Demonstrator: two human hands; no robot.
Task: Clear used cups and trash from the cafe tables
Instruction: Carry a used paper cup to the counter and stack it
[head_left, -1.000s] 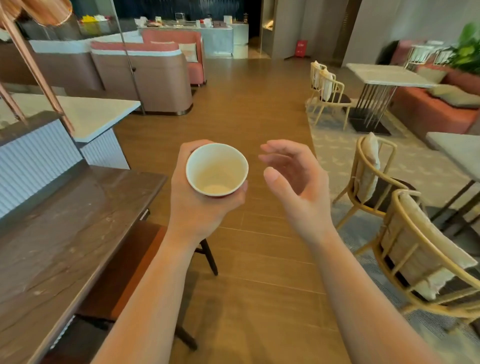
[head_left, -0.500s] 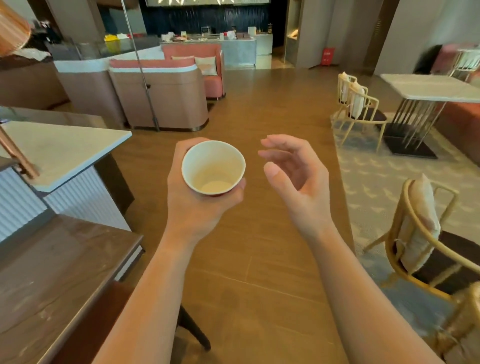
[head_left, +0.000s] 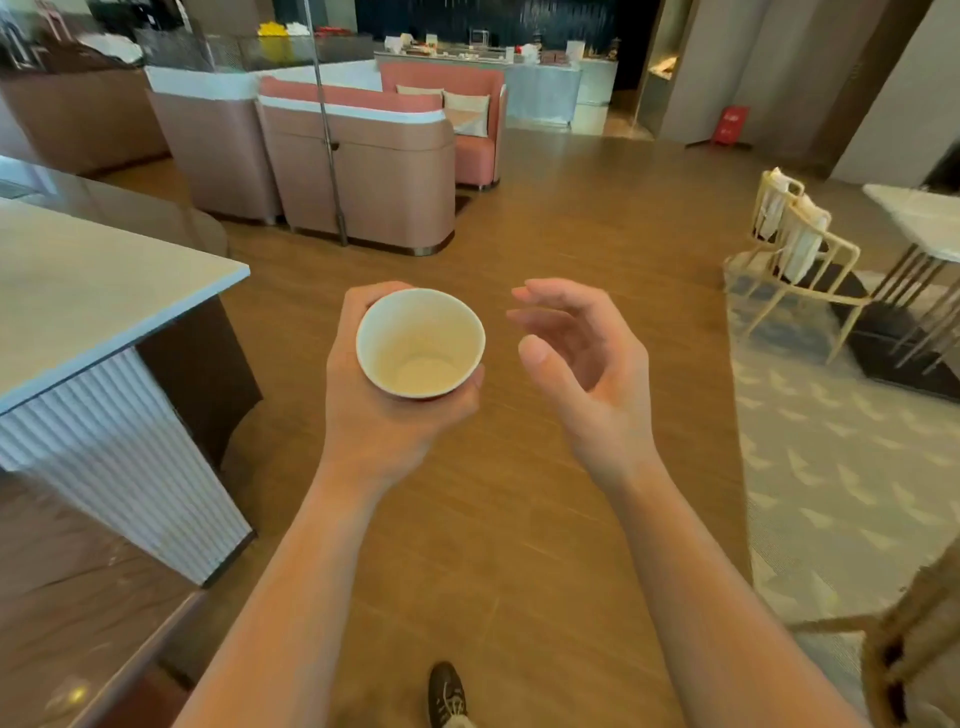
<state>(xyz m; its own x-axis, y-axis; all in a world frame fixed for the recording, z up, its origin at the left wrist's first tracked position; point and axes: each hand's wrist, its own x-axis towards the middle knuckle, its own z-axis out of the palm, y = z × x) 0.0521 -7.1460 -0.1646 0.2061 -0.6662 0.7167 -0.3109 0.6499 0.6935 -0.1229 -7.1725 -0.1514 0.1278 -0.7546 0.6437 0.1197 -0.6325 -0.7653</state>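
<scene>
- Evidently the carrying step was in hand: the left hand (head_left: 384, 415) gripped a paper cup (head_left: 421, 348), fingers and thumb curled round its wall, holding it upright over the wooden floor (head_left: 545, 493).
- The paper cup looked empty, with only a pale stain at its bottom, and it touched nothing but that hand.
- The right hand (head_left: 587, 374) hung just beside the cup, apart from it, fingers loosely bent and holding nothing.
- A pale counter (head_left: 93, 291) stood to the left, and a shoe (head_left: 447, 696) showed at the lower edge, which suggested walking.
- No bin or tray was in view, so the next move, as I judged it, called for finding somewhere to drop the cup, or another table with more to collect; the free right hand could take a second item.
</scene>
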